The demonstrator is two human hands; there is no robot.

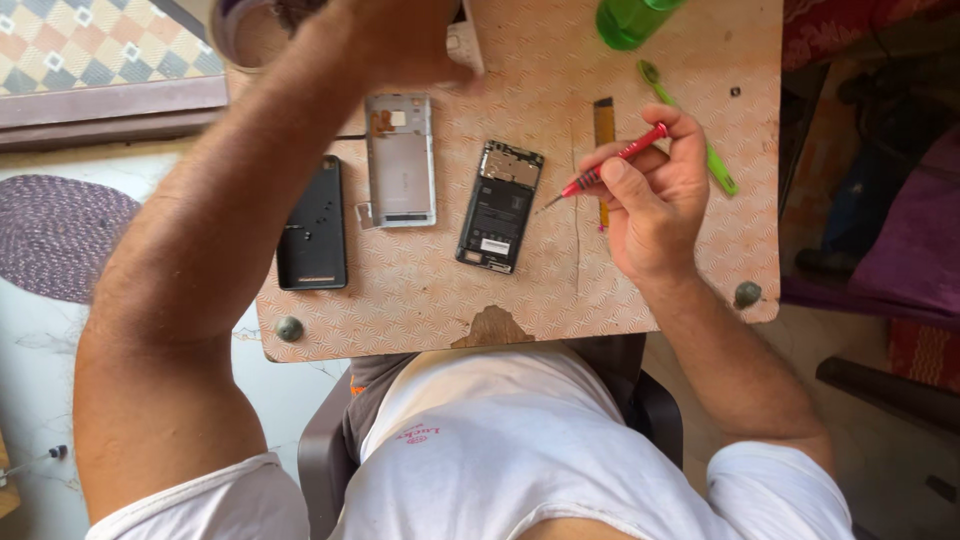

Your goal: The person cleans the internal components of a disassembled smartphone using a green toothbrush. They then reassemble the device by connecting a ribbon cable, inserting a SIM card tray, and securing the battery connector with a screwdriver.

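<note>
Head view looks straight down on a small patterned board (420,290) laid across the person's lap. At its middle lies an opened smartphone body (500,206), circuit board and battery exposed, its long axis running away from the person with a slight tilt. The right hand (650,200) sits just to the right of it, thumb and fingers pressed together around a red-handled precision screwdriver (612,164). The tool slants down and to the left, so its thin metal tip stops just short of the phone's right edge, near but not touching as far as I can tell. That hand is plainly the nearer one to the phone.

To the left of the phone lies its silver back cover (401,160), inner side up, and farther left a black phone case (313,224) (also inner side up). Behind the right hand are a yellow-brown flat tool (603,122), partly covered by the fingers, a green plastic pry stick (690,120), and a green bottle (630,18) cut off by the top edge.

The left hand (400,40) reaches to the far edge of the board, near a round container (240,30) and something white; blur and cropping hide its fingers, so whether it grips anything cannot be told.
</note>
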